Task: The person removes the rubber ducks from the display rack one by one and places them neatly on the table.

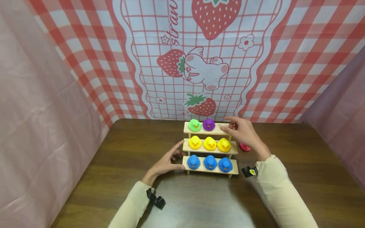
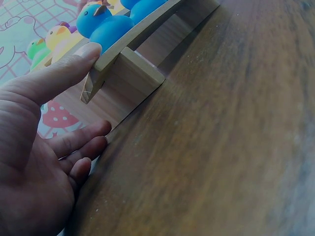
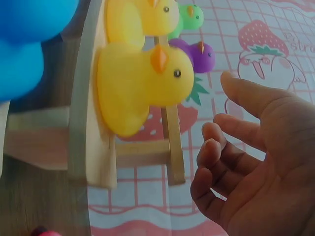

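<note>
A three-tier wooden stand point(image 1: 210, 150) holds rubber ducks. Its top shelf carries a green duck point(image 1: 195, 125) and a purple duck point(image 1: 209, 125). Yellow ducks point(image 1: 210, 144) line the middle shelf, blue ducks point(image 1: 210, 162) the bottom one. My left hand point(image 1: 167, 161) is at the stand's left side; in the left wrist view its thumb point(image 2: 74, 69) touches the bottom shelf's end, with the other fingers beside the side panel. Holding nothing, my right hand point(image 1: 242, 130) hovers by the top shelf's right end, right of the purple duck. Fingers are loosely bent in the right wrist view.
A pink duck point(image 1: 245, 147) lies on the wooden table point(image 1: 137, 142) right of the stand, partly hidden by my right arm. Behind the table hangs a strawberry-print cloth point(image 1: 171, 104). Pink curtains point(image 1: 42, 126) flank both sides.
</note>
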Available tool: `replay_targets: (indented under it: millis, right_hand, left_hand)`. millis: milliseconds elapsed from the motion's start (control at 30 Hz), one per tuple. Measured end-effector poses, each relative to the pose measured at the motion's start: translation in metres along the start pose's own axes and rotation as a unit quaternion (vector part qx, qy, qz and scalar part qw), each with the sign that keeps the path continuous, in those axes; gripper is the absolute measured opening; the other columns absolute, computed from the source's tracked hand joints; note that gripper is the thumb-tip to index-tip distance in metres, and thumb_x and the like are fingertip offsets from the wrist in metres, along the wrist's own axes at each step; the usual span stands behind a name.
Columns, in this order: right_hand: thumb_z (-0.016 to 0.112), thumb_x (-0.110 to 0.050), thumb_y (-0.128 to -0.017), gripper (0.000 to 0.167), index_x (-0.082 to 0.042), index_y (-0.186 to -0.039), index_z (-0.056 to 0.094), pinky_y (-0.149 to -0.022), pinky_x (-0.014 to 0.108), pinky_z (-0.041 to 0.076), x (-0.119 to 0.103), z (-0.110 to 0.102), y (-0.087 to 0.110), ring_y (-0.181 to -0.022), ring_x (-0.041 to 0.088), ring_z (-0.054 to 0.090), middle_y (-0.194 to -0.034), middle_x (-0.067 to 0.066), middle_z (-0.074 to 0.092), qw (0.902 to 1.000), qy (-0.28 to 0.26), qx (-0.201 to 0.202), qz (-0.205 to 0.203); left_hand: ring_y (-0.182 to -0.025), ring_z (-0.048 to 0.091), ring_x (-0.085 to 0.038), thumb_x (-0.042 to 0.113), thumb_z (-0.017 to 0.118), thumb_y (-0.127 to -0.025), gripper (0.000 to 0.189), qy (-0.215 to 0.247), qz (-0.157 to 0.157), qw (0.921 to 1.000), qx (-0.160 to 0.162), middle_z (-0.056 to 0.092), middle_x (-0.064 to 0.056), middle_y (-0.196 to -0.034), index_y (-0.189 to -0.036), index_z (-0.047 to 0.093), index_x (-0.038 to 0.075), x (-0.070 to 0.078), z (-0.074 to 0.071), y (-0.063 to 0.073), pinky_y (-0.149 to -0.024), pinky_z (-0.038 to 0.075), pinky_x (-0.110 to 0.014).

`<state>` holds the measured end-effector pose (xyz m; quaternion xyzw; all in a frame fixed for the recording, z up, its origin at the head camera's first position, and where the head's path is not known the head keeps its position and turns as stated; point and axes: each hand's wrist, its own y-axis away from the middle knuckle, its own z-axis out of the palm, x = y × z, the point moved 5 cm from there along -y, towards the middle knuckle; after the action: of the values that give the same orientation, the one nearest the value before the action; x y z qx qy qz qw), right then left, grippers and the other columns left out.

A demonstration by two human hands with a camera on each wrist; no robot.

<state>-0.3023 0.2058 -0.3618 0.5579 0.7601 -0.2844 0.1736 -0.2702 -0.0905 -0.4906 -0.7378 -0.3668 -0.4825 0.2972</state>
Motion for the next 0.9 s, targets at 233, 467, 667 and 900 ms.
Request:
replay_targets:
  millis: [233, 467, 667, 900]
  right_hand:
    - [0.071, -0.033, -0.093, 0.053, -0.002, -0.134, 0.060, -0.060, 0.027, 0.045, -0.009, 0.011, -0.007, -0.068, 0.017, 0.054, -0.086, 0.011, 0.067, 0.9997, -0.006, -0.023, -0.004]
    - [0.073, -0.030, -0.092, 0.051, -0.002, -0.133, 0.062, -0.063, 0.028, 0.045, -0.015, 0.019, -0.014, -0.069, 0.018, 0.055, -0.085, 0.010, 0.067, 0.9993, -0.013, -0.031, -0.015]
    - [0.073, -0.030, -0.091, 0.053, -0.002, -0.134, 0.061, -0.064, 0.028, 0.046, -0.019, 0.026, -0.018, -0.072, 0.018, 0.057, -0.086, 0.010, 0.068, 0.9988, -0.026, -0.040, -0.005]
    - [0.075, -0.032, -0.090, 0.055, -0.004, -0.135, 0.061, -0.064, 0.029, 0.046, -0.023, 0.030, -0.022, -0.074, 0.020, 0.058, -0.086, 0.010, 0.068, 0.9992, -0.007, -0.040, 0.006]
  left_hand:
    - [-0.118, 0.055, -0.034, 0.012, 0.081, -0.081, 0.101, 0.004, -0.003, 1.0000, -0.003, 0.063, -0.022, -0.130, -0.161, 0.020, 0.025, -0.001, 0.000, 0.000, -0.093, 0.038, -0.036]
    - [-0.117, 0.055, -0.034, 0.012, 0.081, -0.081, 0.101, 0.002, -0.005, 1.0000, -0.003, 0.063, -0.022, -0.129, -0.161, 0.020, 0.025, -0.001, 0.000, 0.001, -0.093, 0.038, -0.036]
    - [-0.116, 0.056, -0.034, 0.012, 0.081, -0.082, 0.101, 0.001, -0.003, 1.0000, -0.003, 0.063, -0.022, -0.129, -0.161, 0.020, 0.024, -0.001, 0.000, 0.000, -0.092, 0.038, -0.035]
    - [-0.116, 0.056, -0.034, 0.013, 0.081, -0.081, 0.101, 0.000, -0.002, 1.0000, -0.002, 0.063, -0.022, -0.129, -0.161, 0.020, 0.025, -0.001, -0.001, 0.001, -0.092, 0.038, -0.036]
